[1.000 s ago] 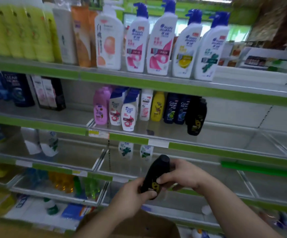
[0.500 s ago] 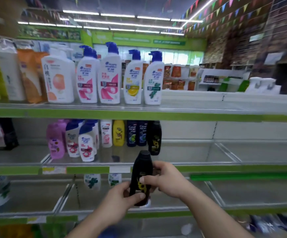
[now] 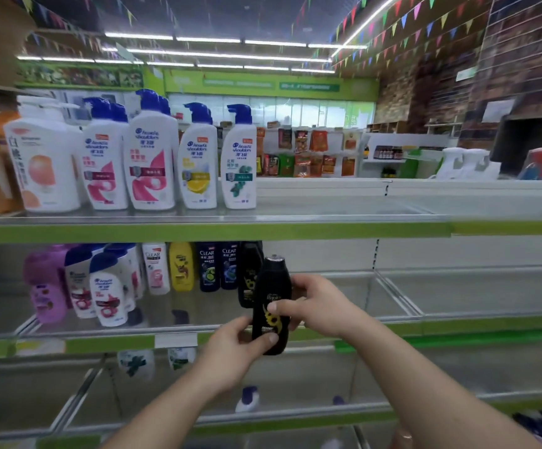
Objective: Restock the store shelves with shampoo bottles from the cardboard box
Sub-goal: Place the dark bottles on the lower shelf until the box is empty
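Observation:
I hold a black shampoo bottle upright with both hands in front of the middle shelf. My left hand grips its lower part from the left, thumb across the label. My right hand grips its middle from the right. Just behind it, a matching black bottle stands on that shelf at the right end of a row of small bottles. The cardboard box is out of view.
Large white pump bottles fill the left of the top shelf. The middle shelf holds purple, white, yellow and dark blue bottles on its left part. A few bottles stand on the lower shelf.
The view has tilted up from the lower shelves and box. Both hands have lifted the black bottle up to the middle shelf's height, near the matching black bottle.

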Demonstrator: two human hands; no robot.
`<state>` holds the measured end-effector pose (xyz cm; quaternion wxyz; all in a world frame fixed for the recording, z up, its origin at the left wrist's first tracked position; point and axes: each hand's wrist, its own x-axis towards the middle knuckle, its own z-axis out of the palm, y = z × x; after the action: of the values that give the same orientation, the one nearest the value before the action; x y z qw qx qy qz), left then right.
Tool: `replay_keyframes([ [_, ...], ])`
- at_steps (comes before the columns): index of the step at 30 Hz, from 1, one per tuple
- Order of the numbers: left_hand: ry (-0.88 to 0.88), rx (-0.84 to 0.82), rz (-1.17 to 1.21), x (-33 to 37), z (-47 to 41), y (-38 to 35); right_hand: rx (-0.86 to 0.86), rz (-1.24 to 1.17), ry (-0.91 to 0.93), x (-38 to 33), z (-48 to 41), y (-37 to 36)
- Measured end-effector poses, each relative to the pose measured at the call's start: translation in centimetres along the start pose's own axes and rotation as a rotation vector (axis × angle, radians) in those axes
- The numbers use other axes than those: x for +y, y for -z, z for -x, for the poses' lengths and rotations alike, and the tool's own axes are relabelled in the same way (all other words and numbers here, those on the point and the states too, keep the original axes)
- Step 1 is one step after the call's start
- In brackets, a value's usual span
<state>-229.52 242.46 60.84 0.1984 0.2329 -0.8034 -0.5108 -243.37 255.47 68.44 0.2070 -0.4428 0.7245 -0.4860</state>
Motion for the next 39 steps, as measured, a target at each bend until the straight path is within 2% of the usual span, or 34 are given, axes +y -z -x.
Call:
replay_keyframes([
  [5,-0.029,0.112,-0.065,1.9,-2.5,-2.0,0.031,0.058,-0.041,2.1,-2.7,3.5],
  [9,-0.008,0.108,-0.076,2.4,-4.1,-3.3,0.061,0.095,-0.081,4.0,-5.3,5.6],
  [15,-0.018,0.114,-0.218,1.8,-5.5,-4.4,0.094,0.177,-0.106,6.5,-10.6,7.2],
  [20,0.011,0.173,-0.269,0.9,-6.5,-4.2,0.176,0.118,-0.149,7.8,-15.0,6.8],
  [25,0.042,0.232,-0.315,0.2,-7.2,-3.6,0.079,0.424,-0.223,8.7,-18.8,6.5],
  [31,0.072,0.273,-0.308,-0.4,-7.9,-3.6,0.001,0.392,-0.256,10.5,-22.1,6.2],
  [39,0.094,0.297,-0.316,-1.2,-8.4,-3.9,0.003,0.427,-0.307,10.8,-24.5,5.0],
])
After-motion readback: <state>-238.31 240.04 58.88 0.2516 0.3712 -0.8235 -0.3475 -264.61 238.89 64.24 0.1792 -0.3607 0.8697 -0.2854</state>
